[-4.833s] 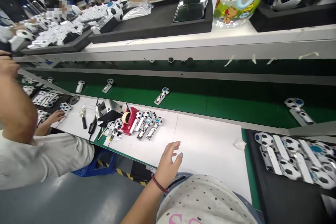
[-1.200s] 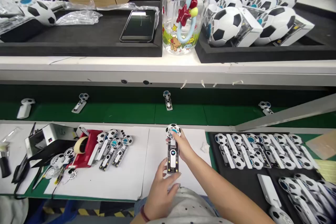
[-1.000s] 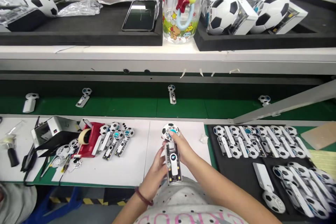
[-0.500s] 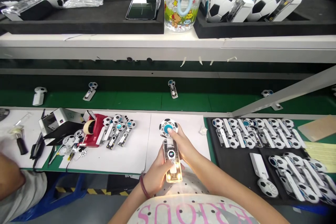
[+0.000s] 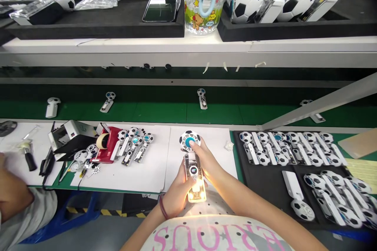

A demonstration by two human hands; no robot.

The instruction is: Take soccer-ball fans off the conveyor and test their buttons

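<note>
Both of my hands hold one football-patterned device (image 5: 193,170) upright over the white paper, its round head at the top. My left hand (image 5: 176,192) wraps the clear lower body, thumb on its front, with a dark band at the wrist. With its thumb on the blue centre of the round head, my right hand (image 5: 206,157) grips the upper part. A small round display is lit on the body, and warm light glows at its bottom end.
A black tray (image 5: 265,188) of similar devices lies at right. Left are more devices, a red tape dispenser (image 5: 111,149) and a black-and-white box (image 5: 70,137). Devices lie on a green belt (image 5: 165,111) behind. A shelf (image 5: 132,46) crosses above; another person's arm (image 5: 13,188) is far left.
The devices on the green belt have shifted right relative to the table. The view has shifted slightly. Both hands keep their hold on the device.
</note>
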